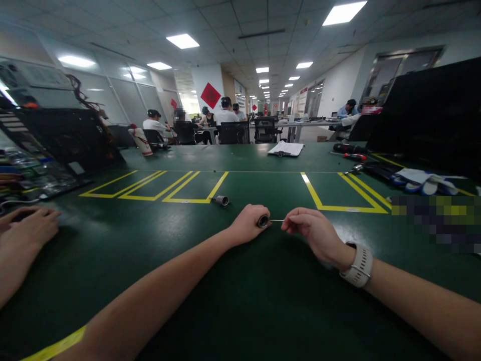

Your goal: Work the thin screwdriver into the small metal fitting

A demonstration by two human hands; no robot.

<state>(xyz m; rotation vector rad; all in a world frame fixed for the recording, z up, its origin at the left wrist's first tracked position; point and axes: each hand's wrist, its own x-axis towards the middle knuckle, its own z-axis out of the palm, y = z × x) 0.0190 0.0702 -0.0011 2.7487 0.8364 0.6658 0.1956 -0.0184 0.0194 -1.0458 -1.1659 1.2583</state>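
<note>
Holding a small round part [262, 221], the left hand [248, 224] has its fingers wrapped tight. The right hand [313, 231] pinches a thin pin [276, 220] beside it, mid-table [240, 301].

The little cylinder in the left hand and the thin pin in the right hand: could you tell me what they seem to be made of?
The cylinder, closed in the left hand, looks like dark metal with a dull sheen; a pale rim shows round its open end, though plastic cannot be ruled out. The pin, pinched by the right hand, looks like bare steel wire: thin, straight, light grey. A similar part on the green table shows a silvery band.
</note>
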